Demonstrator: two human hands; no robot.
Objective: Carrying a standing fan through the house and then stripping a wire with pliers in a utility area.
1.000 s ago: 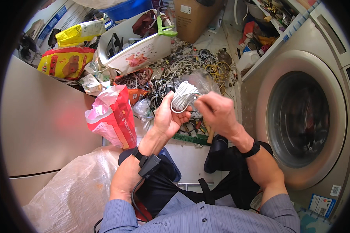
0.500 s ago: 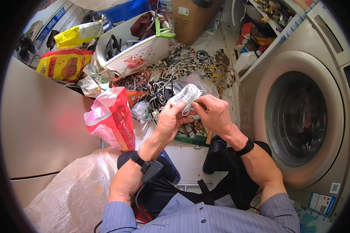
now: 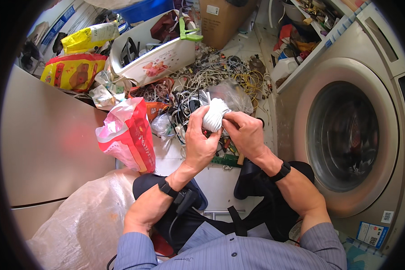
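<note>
A coiled bundle of white cable (image 3: 216, 113) is held up in front of me, over the floor. My left hand (image 3: 200, 137) grips its left side, with the thumb below and the fingers behind. At the right edge of the bundle, my right hand (image 3: 246, 135) has thumb and fingertips pinched against the cable. Behind and beneath the hands spreads a large heap of tangled cables (image 3: 207, 76) in white, black and yellow. A clear plastic bag (image 3: 234, 96) lies on that heap, just beyond the bundle.
An open red-and-white bag (image 3: 137, 137) stands left of my hands. Farther back are a white bin (image 3: 159, 63) with a green handle, a cardboard box (image 3: 220, 22) and yellow bags (image 3: 74, 72). A washing machine (image 3: 301, 135) borders the right. Translucent sheeting (image 3: 81, 220) lies lower left.
The cable bundle has been turned, so its wrapped side now faces me. My left hand has rotated with it, its back more toward me. My right hand stays pinched at the bundle's edge.
</note>
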